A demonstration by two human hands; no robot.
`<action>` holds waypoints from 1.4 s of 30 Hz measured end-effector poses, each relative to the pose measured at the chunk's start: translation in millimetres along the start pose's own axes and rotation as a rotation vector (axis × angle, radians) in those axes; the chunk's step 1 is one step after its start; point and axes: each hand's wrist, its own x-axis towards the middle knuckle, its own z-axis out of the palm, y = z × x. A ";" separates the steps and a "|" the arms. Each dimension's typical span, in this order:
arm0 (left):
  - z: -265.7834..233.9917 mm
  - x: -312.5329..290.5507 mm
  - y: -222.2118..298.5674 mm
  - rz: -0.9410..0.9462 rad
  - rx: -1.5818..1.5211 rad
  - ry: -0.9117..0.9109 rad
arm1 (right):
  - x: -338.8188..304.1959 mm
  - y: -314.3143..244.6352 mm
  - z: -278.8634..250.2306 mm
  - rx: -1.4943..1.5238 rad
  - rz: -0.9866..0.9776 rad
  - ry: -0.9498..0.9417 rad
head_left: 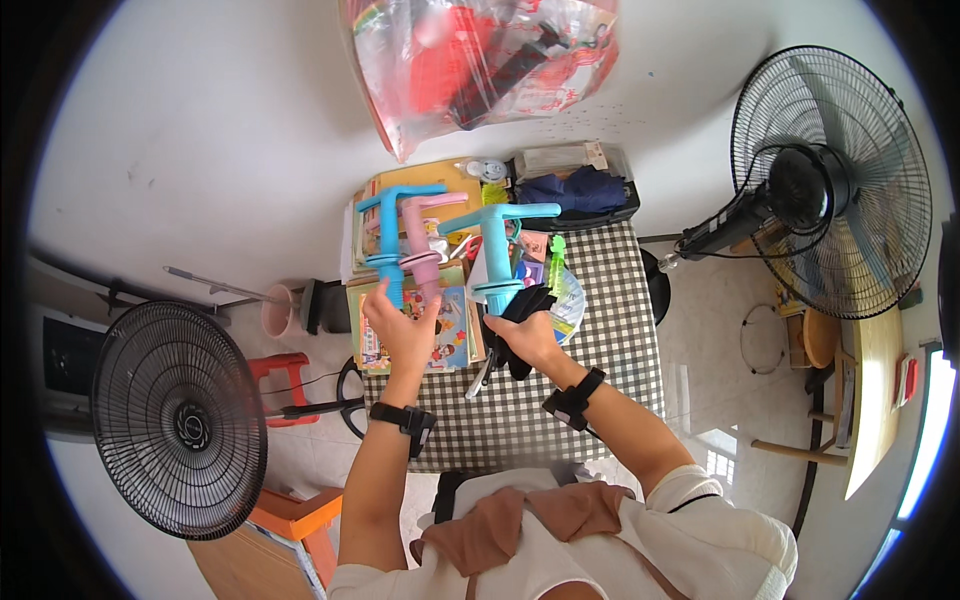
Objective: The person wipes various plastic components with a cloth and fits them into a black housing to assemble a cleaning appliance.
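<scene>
Between the thumb and fingers of my left hand (402, 328) are the lower ends of a blue plastic tube with a T-shaped handle (389, 225) and a similar pink one (417, 230). Both stand close together, handles pointing away from me. My right hand (532, 338) is closed around a black, soft-looking bundle (520, 350) at the lower end of a light-blue T-handled tube (495, 250). Each tube has a round collar partway down. Under my left hand lie colourful children's books (455, 325).
A checkered cloth covers the table (610, 330). Small items and a dark-blue folded cloth (575, 190) sit at its far side. A plastic bag (490, 70) hangs above. Standing fans (180, 420) flank the table, the other black fan (830, 180) at right. A red stool (283, 385) stands left.
</scene>
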 end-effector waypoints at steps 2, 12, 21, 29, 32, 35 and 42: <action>8.2 8.7 -7.3 -0.084 -0.003 -0.032 | 11.0 0.5 12.8 0.016 0.000 0.055; 50.4 52.5 -31.7 0.022 0.165 0.019 | 36.9 -21.1 50.5 -0.065 0.075 -0.015; 46.1 76.2 -51.2 0.125 0.049 -0.028 | 48.6 -27.0 80.2 -0.041 0.068 -0.076; 9.5 111.1 -70.3 0.126 -0.026 -0.205 | 54.3 -30.6 100.2 -0.068 0.006 -0.171; -0.5 117.9 -82.3 0.145 -0.018 -0.255 | 63.8 -26.1 106.0 -0.543 -0.194 -0.282; -1.9 116.0 -98.5 0.169 0.001 -0.313 | 69.9 -45.3 94.3 -0.787 -0.113 -0.449; 1.1 109.8 -96.0 0.204 0.056 -0.324 | 63.8 -65.3 73.1 -0.835 0.103 -0.497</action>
